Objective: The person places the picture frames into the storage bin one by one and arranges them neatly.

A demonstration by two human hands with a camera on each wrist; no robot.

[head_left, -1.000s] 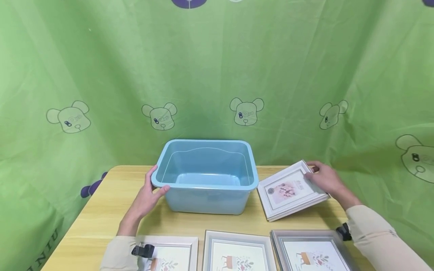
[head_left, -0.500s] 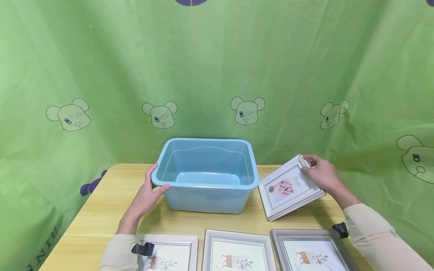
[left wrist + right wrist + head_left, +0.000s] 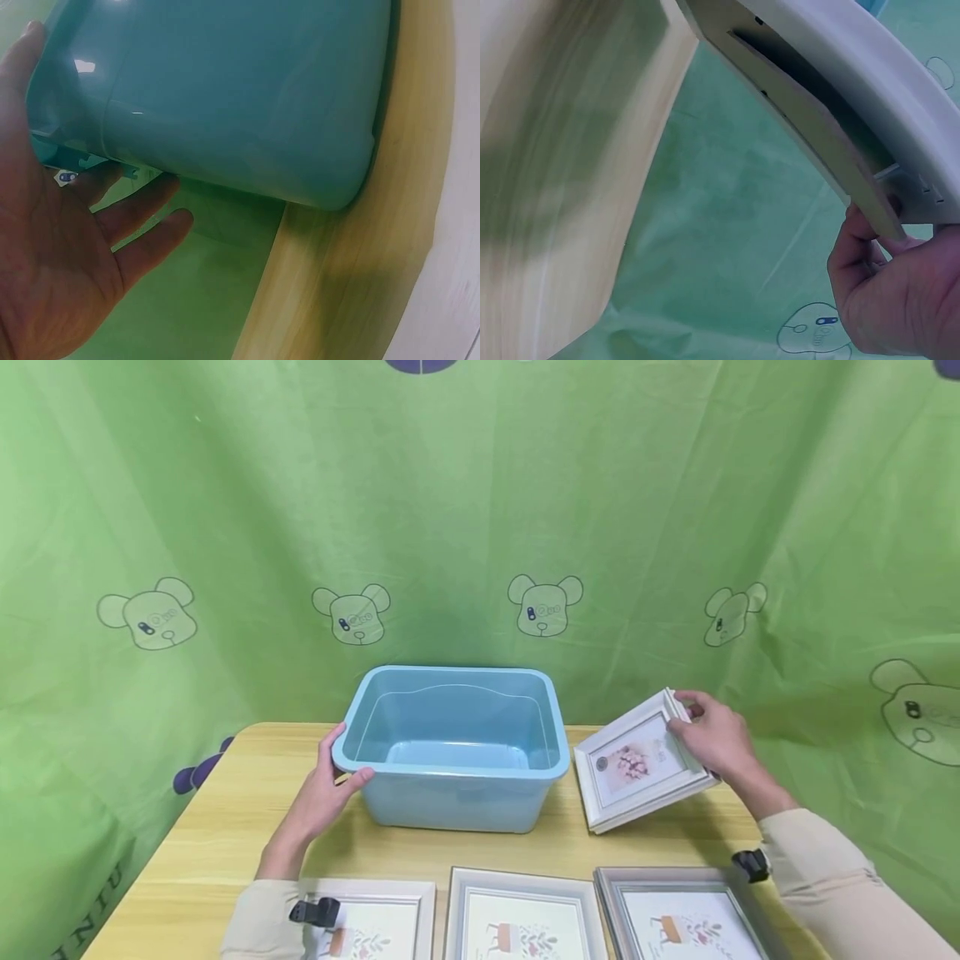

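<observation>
In the head view, a light blue plastic tub (image 3: 457, 799) stands at the middle of the table. My left hand (image 3: 318, 802) holds its near left corner, thumb on the front rim and fingers along the left side. The left wrist view shows those fingers (image 3: 154, 244) spread beside the tub wall. Right of the tub, my right hand (image 3: 716, 739) grips a white picture frame (image 3: 611, 818) with a pink flower print. The frame is tilted, its right side raised. From behind, the right wrist view shows its brown backing flap (image 3: 810, 120), with fingers at the flap's end.
Along the table's near edge lie several more frames: a white one (image 3: 426, 906) on the left, a pale grey one (image 3: 525, 882) in the middle and a darker grey one (image 3: 675, 877) on the right. A green printed curtain (image 3: 450, 510) hangs behind the wooden table (image 3: 210, 835).
My right hand has lifted the picture frame's right side higher, so it tilts more steeply, and its lower edge has shifted slightly away from me. The left hand and tub stay put.
</observation>
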